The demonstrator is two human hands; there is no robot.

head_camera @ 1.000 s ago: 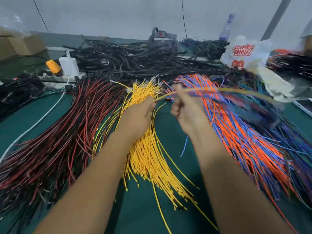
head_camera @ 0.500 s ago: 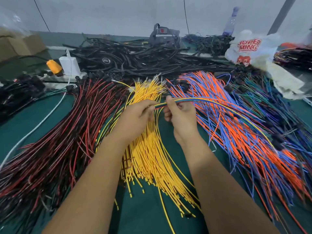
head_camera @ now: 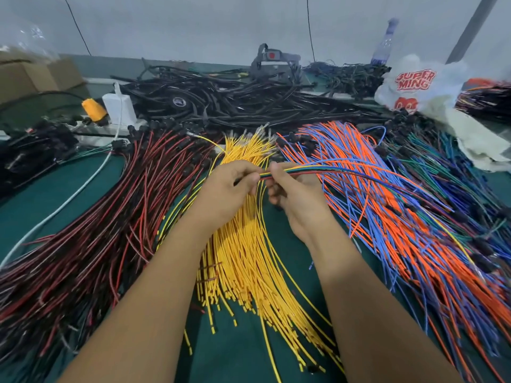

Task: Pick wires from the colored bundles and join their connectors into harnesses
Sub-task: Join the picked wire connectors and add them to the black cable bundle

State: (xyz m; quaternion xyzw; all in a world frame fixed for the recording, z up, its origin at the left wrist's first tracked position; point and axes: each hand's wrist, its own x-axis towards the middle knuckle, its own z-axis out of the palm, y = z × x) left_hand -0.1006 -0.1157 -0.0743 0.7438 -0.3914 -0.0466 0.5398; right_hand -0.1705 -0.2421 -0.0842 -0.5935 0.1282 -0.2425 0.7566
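In the head view, my left hand [head_camera: 232,186] and right hand [head_camera: 293,189] both pinch one small multicoloured wire bunch [head_camera: 331,168], grips almost touching, above the yellow bundle [head_camera: 249,266] on the desk [head_camera: 41,205]. From the right grip the bunch trails away over the orange and blue bundle [head_camera: 401,217]. I judge these wires light, limp and rather slippery, so I would hold them close to the ends.
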